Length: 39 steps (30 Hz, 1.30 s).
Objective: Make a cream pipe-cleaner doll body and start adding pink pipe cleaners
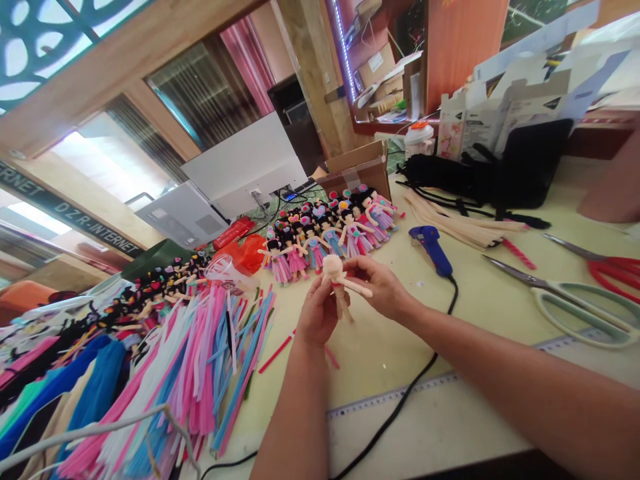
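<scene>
Between my two hands is a cream doll body with a round head, arms, legs and a bit of red at the neck. My left hand is closed around its left side. On the other side, my right hand pinches it near the head and the outstretched arm. Just beyond stand rows of finished dolls with black hair and pink, blue and purple skirts. A blue glue gun lies to the right of my hands, its black cord running toward the front edge.
Bundles of pink, white and blue pipe cleaners cover the left side. Green-handled scissors and red-handled scissors lie at right, near beige strips. A ruler runs along the front. Behind are a cardboard box and a monitor.
</scene>
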{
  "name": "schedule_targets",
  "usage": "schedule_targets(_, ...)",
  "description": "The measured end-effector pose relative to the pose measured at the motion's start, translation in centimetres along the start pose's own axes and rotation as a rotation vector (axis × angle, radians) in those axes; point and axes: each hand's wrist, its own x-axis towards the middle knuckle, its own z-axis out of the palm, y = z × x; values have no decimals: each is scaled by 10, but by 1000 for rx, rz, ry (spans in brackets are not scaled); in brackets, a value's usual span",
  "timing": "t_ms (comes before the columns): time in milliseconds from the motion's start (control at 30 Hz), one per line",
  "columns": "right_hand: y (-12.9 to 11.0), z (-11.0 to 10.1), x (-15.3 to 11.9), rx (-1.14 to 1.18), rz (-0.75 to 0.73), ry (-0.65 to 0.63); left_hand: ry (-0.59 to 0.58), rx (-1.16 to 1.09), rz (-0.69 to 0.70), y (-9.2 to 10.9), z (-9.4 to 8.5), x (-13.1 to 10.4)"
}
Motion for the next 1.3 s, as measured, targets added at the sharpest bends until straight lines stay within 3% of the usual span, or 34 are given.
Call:
schedule_targets(300, -7, -7, 3, 11, 59, -206, -77, -41, -84, -1, -5, -3)
schedule_targets(500, -4, -4, 4, 158, 189, -104, -57, 13, -17, -3, 0, -1)
schedule_targets(767, -5, -1, 6, 213, 220, -6, 67, 136, 86, -4, 3, 0)
schedule_targets(1033, -1, 0, 3, 220, 244, -16, -112, 268, 96, 3, 4, -6)
schedule_targets(1300, 3, -2, 5, 86, 133, 5, -56, 318, 156, 0, 1, -3)
